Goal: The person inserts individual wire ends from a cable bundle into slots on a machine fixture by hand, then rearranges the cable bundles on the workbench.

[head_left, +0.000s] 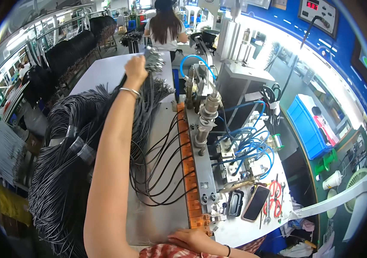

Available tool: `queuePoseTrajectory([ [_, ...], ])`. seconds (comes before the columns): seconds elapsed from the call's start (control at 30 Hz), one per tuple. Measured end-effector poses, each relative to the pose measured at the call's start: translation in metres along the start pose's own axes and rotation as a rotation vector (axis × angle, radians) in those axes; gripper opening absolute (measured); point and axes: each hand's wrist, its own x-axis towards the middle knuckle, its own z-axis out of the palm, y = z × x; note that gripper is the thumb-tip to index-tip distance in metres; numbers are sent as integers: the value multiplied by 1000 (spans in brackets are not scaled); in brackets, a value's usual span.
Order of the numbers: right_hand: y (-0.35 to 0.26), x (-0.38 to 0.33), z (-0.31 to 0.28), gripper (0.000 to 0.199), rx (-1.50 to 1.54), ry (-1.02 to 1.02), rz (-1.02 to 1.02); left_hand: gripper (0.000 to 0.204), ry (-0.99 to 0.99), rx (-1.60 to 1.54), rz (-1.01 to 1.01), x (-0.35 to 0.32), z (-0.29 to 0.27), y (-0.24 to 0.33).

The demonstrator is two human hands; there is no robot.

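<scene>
My left arm stretches far forward, and my left hand (136,69) is closed around a bundle of black cables (151,86). Silvery ends (154,60) of the bundle stick up beside the fist. My right hand (190,238) rests low at the near edge of the metal worktop (162,217), fingers stretched out and holding nothing visible. Just beyond it begins an orange strip of fixtures (188,163). Several thin black cables (162,167) run from that strip to the left across the metal plate.
Large coils of black cable (59,185) fill the left side. Right of the strip stands a machine with a metal cylinder (207,112) and blue air tubes (252,146). A phone (255,203), red-handled scissors (274,198) and a blue bin (306,127) lie farther right. Another person (164,28) sits ahead.
</scene>
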Motion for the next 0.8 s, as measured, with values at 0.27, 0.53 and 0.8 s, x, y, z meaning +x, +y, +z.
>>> queuePoseTrajectory([
  [0.27, -22, 11, -16, 16, -118, -48, -69, 66, -229, 100, -151, 3, 3, -37],
  [0.53, -22, 4, -19, 18, -167, -64, -147, 62, -413, 189, 414, -40, 11, 23],
  [0.8, -22, 5, -18, 17, -192, -80, -186, 23, -810, -49, 550, -102, 29, 65],
])
